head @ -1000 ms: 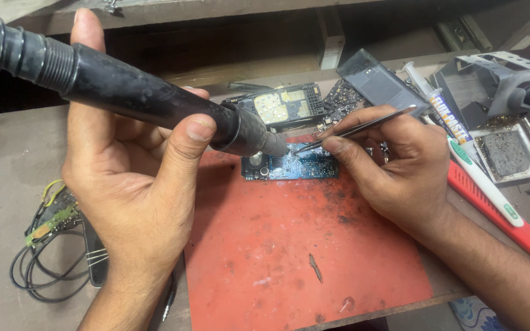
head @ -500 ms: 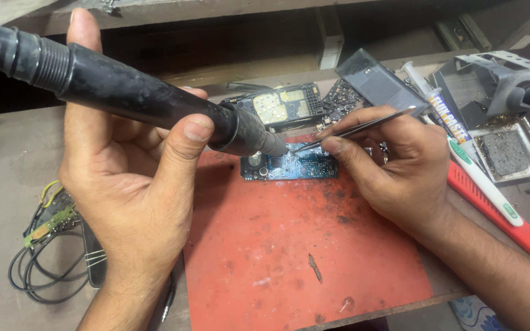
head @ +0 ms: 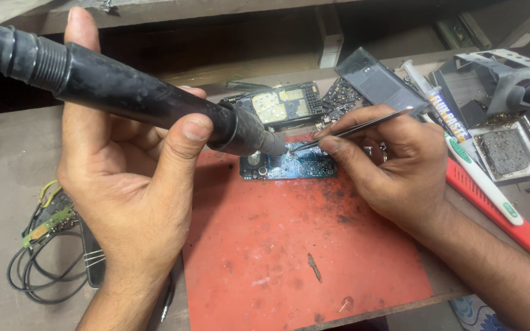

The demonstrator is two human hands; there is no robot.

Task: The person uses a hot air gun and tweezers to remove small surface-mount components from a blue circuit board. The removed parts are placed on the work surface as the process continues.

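Two hands on the job: my left hand [head: 130, 184] wrapped tight around the hot-air gun [head: 124, 92], nozzle down at the board [head: 289, 167] on the red mat's [head: 302, 257] far edge. My right hand [head: 394, 165] pinches tweezers [head: 351, 130], tips closed, touching the board.

Black hose [head: 13, 52] runs off the left edge.
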